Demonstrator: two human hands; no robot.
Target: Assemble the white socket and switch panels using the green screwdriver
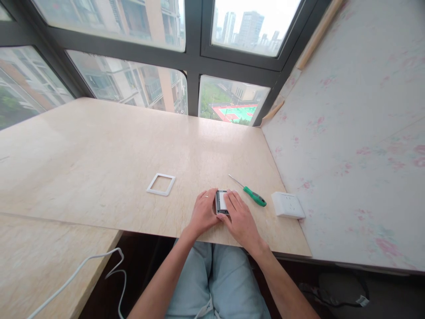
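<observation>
A small grey and white switch module (222, 201) lies on the beige marble-look counter (133, 150) near its front edge. My left hand (203, 213) grips the module's left side with curled fingers. My right hand (239, 217) presses on its right side with the fingers laid together over it. A white square frame (161, 184) lies flat to the left of my hands. A green-handled screwdriver (251, 193) lies just right of them, its metal tip pointing away to the left.
A white wall socket (287, 204) is mounted on the flowered wall (358, 133) at the right, low by the counter. A white cable (83, 270) hangs off the lower counter at the left. Large windows (139, 84) stand behind.
</observation>
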